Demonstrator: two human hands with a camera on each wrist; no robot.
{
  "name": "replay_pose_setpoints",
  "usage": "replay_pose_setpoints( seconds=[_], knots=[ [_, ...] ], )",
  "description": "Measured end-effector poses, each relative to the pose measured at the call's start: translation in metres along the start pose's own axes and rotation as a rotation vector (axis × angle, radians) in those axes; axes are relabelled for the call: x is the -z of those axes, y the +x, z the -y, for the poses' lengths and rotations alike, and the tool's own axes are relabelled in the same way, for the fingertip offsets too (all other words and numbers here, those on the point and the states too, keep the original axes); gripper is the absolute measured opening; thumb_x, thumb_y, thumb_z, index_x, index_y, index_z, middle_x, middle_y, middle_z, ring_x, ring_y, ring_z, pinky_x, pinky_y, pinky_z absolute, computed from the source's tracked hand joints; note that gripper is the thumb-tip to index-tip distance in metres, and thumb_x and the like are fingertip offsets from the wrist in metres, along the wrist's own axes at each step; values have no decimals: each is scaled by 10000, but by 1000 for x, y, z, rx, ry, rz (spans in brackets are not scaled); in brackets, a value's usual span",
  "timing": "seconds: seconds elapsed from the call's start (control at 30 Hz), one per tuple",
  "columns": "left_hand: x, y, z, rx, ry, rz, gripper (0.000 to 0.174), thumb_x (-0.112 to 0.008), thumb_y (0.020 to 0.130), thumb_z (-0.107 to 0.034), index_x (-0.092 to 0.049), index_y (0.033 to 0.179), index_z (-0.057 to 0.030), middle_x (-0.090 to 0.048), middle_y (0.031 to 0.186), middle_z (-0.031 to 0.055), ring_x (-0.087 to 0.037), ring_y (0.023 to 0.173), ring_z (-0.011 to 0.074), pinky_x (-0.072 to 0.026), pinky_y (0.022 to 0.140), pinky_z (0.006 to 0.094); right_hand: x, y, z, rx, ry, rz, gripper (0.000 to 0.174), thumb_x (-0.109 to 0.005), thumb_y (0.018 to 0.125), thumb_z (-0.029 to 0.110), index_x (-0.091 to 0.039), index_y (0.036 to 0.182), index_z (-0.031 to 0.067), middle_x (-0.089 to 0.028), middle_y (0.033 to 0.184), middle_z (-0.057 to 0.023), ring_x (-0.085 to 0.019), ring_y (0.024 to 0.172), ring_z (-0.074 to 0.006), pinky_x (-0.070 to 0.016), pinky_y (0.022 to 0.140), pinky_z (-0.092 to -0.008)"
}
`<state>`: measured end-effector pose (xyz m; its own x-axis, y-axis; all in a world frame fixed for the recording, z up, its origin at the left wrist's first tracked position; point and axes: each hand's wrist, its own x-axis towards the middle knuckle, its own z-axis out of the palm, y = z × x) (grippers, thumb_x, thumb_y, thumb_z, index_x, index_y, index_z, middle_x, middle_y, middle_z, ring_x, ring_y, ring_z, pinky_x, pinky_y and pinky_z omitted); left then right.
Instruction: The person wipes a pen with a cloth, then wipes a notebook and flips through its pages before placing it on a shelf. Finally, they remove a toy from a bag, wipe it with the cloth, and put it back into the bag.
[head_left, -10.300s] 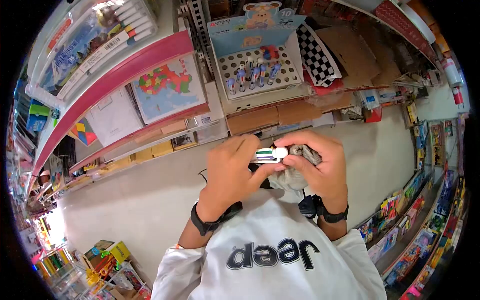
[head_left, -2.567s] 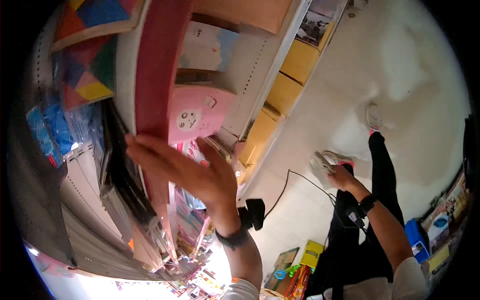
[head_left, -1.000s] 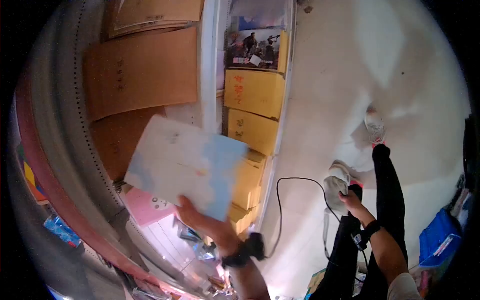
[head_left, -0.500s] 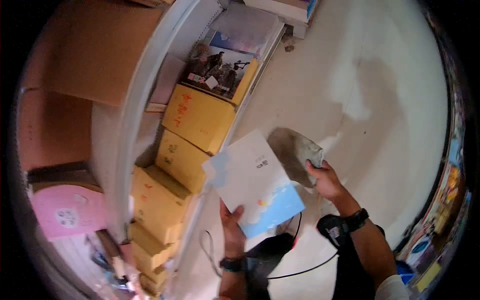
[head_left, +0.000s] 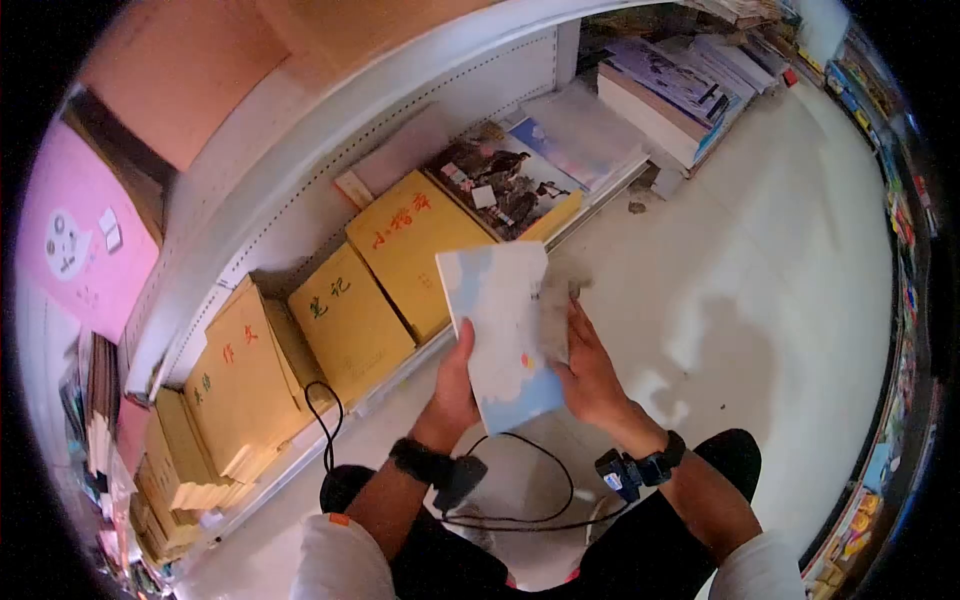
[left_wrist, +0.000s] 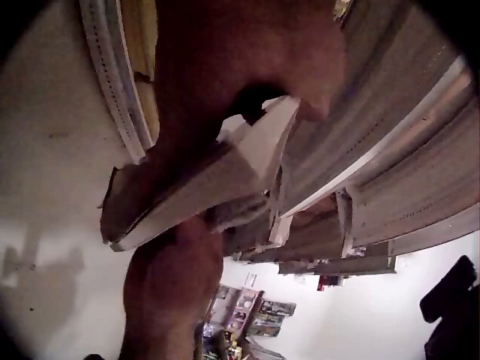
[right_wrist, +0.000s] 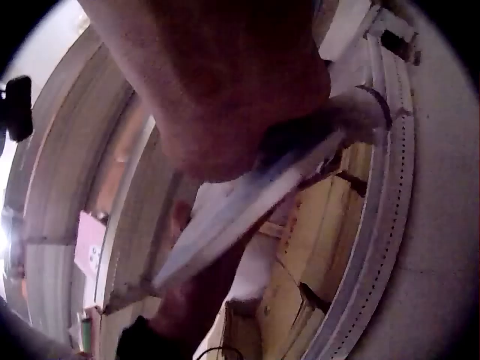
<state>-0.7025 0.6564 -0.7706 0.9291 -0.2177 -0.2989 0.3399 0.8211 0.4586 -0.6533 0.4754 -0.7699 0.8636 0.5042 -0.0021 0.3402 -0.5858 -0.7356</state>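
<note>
A white and light-blue notebook [head_left: 507, 340] is held upright in front of the body in the head view. My left hand [head_left: 452, 392] grips its left edge, thumb on the cover. At the right edge my right hand [head_left: 598, 380] holds a blurred grey cloth [head_left: 553, 318] against the notebook. In the left wrist view the left hand [left_wrist: 240, 60] grips the notebook [left_wrist: 225, 180], seen edge-on, with the right hand [left_wrist: 174, 277] beyond. The right wrist view has the right hand [right_wrist: 225, 97] over the notebook [right_wrist: 240, 217]; its fingertips are hidden.
Yellow paper booklets [head_left: 350, 310] line the low shelf at the left, with a dark picture cover [head_left: 500, 180] beyond them. A pink folder [head_left: 85, 235] stands at the far left. A black cable [head_left: 570, 480] loops below the hands. Stocked racks run along the right side.
The left hand reached into the shelf and now holds the notebook, brought over in front of the body. The right hand, carrying the cloth, has come up to the notebook. The earlier pen is gone from view.
</note>
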Motion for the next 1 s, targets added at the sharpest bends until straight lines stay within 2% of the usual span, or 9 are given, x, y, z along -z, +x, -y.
replay_pose_setpoints(
  seconds=[0.03, 0.13, 0.2, 0.33, 0.47, 0.7, 0.8, 0.9, 1.0],
  knots=[
    [4, 4, -3, -23, -43, 155, 665, -313, 918, -557, -353, 1331, -37, -520, 1229, 125, -545, 1067, 255, -455, 900, 389, 1, 3, 7, 67, -60, -41, 686, -570, 794, 92, -226, 1366, -63, -197, 1433, -247, -147, 1352, -371, -176, 1103, -385],
    [-32, 0, 0, -77, 81, -52, 772, -308, 863, -645, -309, 1358, -54, -480, 1276, 129, -531, 1077, 269, -455, 896, 408, 14, 7, 30, 168, -149, -123, 731, -573, 762, 54, -196, 1379, -60, -205, 1434, -237, -132, 1349, -401, -159, 1103, -426],
    [-48, -8, 1, -135, -37, 35, 792, -305, 852, -662, -300, 1363, -57, -457, 1297, 132, -507, 1103, 276, -436, 923, 408, 32, 6, 52, 168, -110, -142, 727, -576, 722, 43, -249, 1363, -59, -243, 1426, -214, -155, 1341, -412, -164, 1093, -493],
    [-37, -12, -6, -184, -46, -82, 824, -294, 837, -687, -286, 1374, -61, -415, 1338, 132, -459, 1163, 291, -381, 985, 404, 28, -19, 57, 463, -315, 206, 740, -565, 685, 48, -307, 1379, 68, -262, 1449, -109, -191, 1349, -356, -166, 1101, -474],
    [-14, 1, -11, -132, 15, -43, 816, -273, 846, -681, -271, 1382, -66, -383, 1370, 113, -431, 1201, 281, -346, 1016, 415, 23, -16, 38, 464, -290, 315, 753, -555, 696, 17, -286, 1394, 96, -217, 1478, -72, -194, 1357, -317, -145, 1109, -470],
    [-35, 2, 44, 63, 358, -89, 669, -264, 916, -570, -280, 1377, -85, -420, 1330, 87, -429, 1210, 239, -346, 1024, 411, 19, 11, 25, 170, 223, -106, 730, -567, 737, 47, -265, 1401, 78, -273, 1447, -129, -198, 1345, -368, -173, 1103, -460],
    [-10, 8, 21, -25, 200, -34, 603, -271, 935, -528, -316, 1369, -111, -386, 1380, 82, -379, 1256, 236, -302, 1054, 419, 23, 10, 37, 369, -17, 25, 685, -557, 748, 55, -303, 1384, 73, -300, 1434, -124, -212, 1343, -357, -176, 1105, -457],
    [-6, 7, -20, -71, -19, 232, 560, -282, 949, -494, -348, 1356, -114, -402, 1368, 82, -384, 1254, 232, -306, 1052, 416, 32, 10, 39, 588, -242, 145, 635, -543, 768, 78, -333, 1368, 69, -322, 1421, -120, -239, 1335, -345, -188, 1101, -458],
    [-30, -1, -23, -88, 43, 106, 609, -281, 933, -515, -275, 1387, -109, -367, 1391, 93, -357, 1274, 262, -300, 1053, 445, 40, 22, 35, 388, -52, 6, 690, -516, 725, 19, -315, 1381, 93, -308, 1437, -88, -225, 1345, -328, -180, 1110, -440]
  ],
)
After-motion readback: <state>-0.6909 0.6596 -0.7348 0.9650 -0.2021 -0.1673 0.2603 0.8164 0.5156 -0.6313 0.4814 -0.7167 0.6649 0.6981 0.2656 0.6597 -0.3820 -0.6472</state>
